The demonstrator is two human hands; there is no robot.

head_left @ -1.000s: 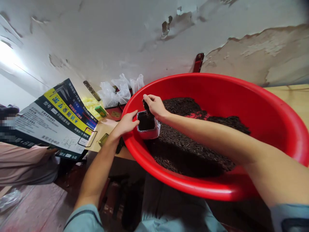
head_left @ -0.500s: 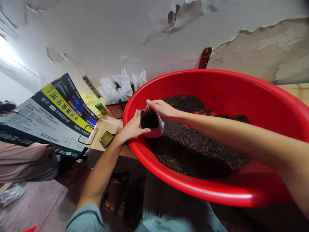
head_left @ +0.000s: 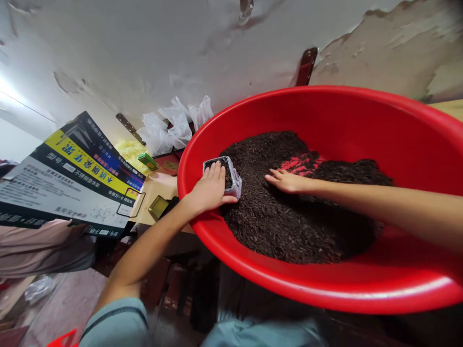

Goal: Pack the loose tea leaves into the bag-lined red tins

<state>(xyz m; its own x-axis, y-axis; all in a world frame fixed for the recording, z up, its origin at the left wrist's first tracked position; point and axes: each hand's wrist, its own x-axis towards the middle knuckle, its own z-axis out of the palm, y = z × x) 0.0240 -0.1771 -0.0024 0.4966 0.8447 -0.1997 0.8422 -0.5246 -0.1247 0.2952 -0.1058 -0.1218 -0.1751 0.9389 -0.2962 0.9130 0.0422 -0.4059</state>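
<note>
Over the head camera I am seeing the left hand (head_left: 209,189) resting across the open top of a small plastic-lined box (head_left: 236,183), its fingers lying straight over the dark fill and its thumb standing apart along the near side. The box is sitting inside the red tub (head_left: 325,296), by its left wall, next to a spread of dark loose leaves (head_left: 260,226). The right hand (head_left: 288,183) is reaching over those leaves, palm down, fingers extended and gripping nothing that I am seeing; whether they are touching the leaves, I cannot tell. Left of the tub, a shallow open tin (head_left: 158,207) is lying on the desk (head_left: 159,185), with a green packet (head_left: 148,161) farther back.
</note>
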